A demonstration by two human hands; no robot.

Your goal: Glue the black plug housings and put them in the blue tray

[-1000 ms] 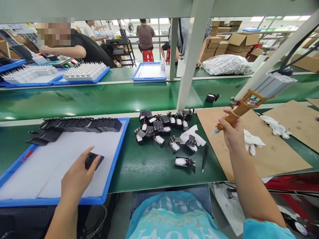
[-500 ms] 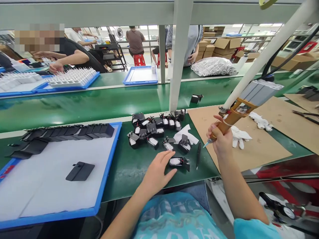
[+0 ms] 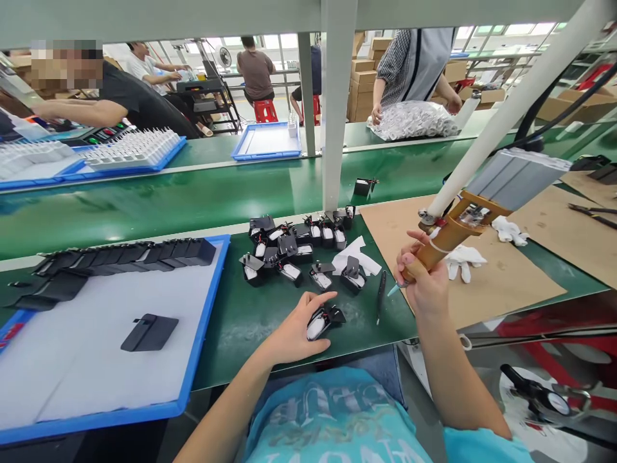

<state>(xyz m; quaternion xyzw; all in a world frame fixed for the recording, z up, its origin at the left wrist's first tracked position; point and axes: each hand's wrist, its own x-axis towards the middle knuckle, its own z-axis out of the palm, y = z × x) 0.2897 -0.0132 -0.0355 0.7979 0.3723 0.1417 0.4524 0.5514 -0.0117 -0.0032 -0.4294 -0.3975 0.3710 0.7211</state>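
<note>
My left hand [image 3: 294,331] grips a small black part with a white insert [image 3: 322,321] on the green bench, near its front edge. My right hand [image 3: 424,283] is closed round the brown handle of a dispensing tool [image 3: 446,241], its blue tip pointing down-left over the edge of a cardboard sheet [image 3: 501,283]. A pile of several similar black parts [image 3: 294,247] lies just beyond my left hand. Black tweezers [image 3: 380,296] lie between my hands. A single closed black part [image 3: 148,332] rests on the white pad of the blue tray [image 3: 202,341] at left.
A row of black parts [image 3: 120,255] lines the tray's far edge. White gloves [image 3: 463,257] lie on the cardboard. A grey post [image 3: 336,103] stands behind the pile. Other people work at the far bench, with blue trays [image 3: 267,141] and a bag of white items [image 3: 414,120].
My left hand let go of the black part on the tray, moved right and picked a part off the bench. My right hand with the tool shifted slightly down-left.
</note>
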